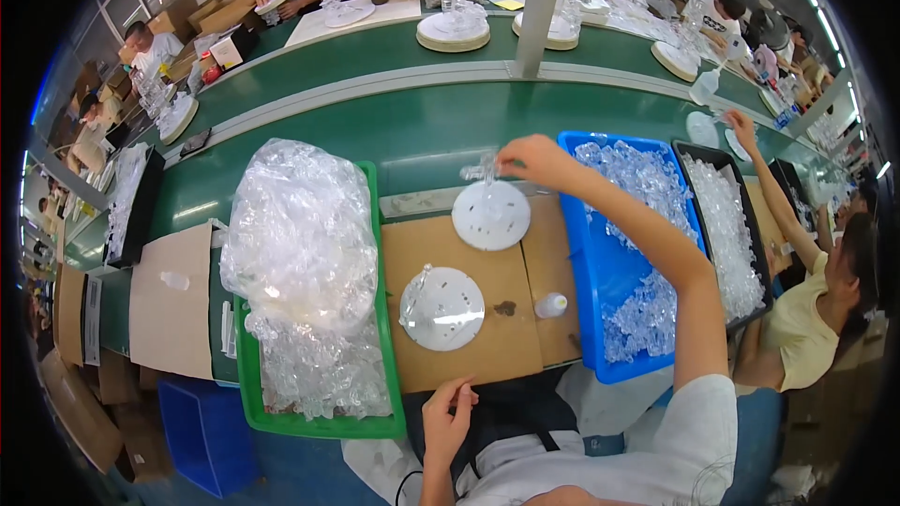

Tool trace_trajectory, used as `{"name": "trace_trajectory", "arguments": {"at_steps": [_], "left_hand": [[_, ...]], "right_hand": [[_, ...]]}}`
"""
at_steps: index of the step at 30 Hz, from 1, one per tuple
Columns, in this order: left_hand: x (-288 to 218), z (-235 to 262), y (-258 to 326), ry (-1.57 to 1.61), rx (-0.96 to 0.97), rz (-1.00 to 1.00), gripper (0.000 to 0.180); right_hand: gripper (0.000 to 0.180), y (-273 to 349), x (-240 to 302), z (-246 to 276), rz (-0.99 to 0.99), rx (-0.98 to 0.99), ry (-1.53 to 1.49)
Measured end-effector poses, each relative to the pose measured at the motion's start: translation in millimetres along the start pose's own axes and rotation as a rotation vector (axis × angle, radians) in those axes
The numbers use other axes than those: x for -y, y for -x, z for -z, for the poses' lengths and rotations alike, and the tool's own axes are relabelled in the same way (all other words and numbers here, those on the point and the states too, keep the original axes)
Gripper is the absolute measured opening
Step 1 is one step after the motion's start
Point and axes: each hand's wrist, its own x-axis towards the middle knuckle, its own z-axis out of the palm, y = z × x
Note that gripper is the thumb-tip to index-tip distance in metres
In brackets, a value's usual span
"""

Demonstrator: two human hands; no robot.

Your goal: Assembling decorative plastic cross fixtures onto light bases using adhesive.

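Observation:
My right hand (542,161) reaches over the far side of the work spot, its fingers closed on a clear plastic piece (480,169) at the far edge of a white round disc (491,217). Nearer to me, a second white disc (442,309) lies on the cardboard sheet (427,377), with a clear piece (422,281) standing at its left rim. My left hand (448,420) is just off the cardboard's near edge, thumb and fingers pinched together; whatever they hold, if anything, is too small to make out. A small white bottle (551,305) is right of the near disc.
At left, a green tray (394,412) carries clear pieces and a bulging plastic bag (300,234). To the right are a blue tray (592,319) and a black tray (764,290) of clear parts. Beyond runs a green belt (375,122); a co-worker (806,319) sits at right.

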Motion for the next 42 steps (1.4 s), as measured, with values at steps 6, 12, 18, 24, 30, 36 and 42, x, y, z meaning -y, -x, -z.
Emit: {"name": "trace_trajectory", "arguments": {"at_steps": [6, 12, 18, 24, 30, 36, 42], "left_hand": [[12.5, 13.6, 23.7, -0.007, -0.011, -0.009, 0.019], [14.5, 17.2, 25.3, 0.002, -0.018, -0.049, 0.018], [13.6, 12.5, 30.0, -0.008, 0.023, -0.123, 0.018], [10.6, 12.3, 36.7, 0.020, 0.046, -0.119, 0.018], [-6.1, -4.9, 23.4, 0.413, 0.124, -0.020, 0.027], [-12.7, -36.6, 6.1, 0.793, 0.196, -0.170, 0.036], [24.8, -32.1, -20.4, 0.125, -0.265, -0.231, 0.031]], "right_hand": [[0.030, 83.4, -7.5, 56.7, -0.426, -0.119, 0.052], [0.032, 141.6, -4.1, 25.2, -0.405, 0.148, 0.526], [0.031, 165.9, -1.0, 21.3, -0.458, 0.144, 0.554], [0.029, 189.1, 25.5, 48.2, -0.496, -0.097, 0.425], [0.031, 185.5, 148.2, 54.1, -0.585, -0.168, -0.614], [0.032, 157.4, 247.4, -12.8, -0.417, -0.001, -0.801], [0.029, 133.4, 234.6, -107.4, -0.538, -0.336, -0.830]]}}
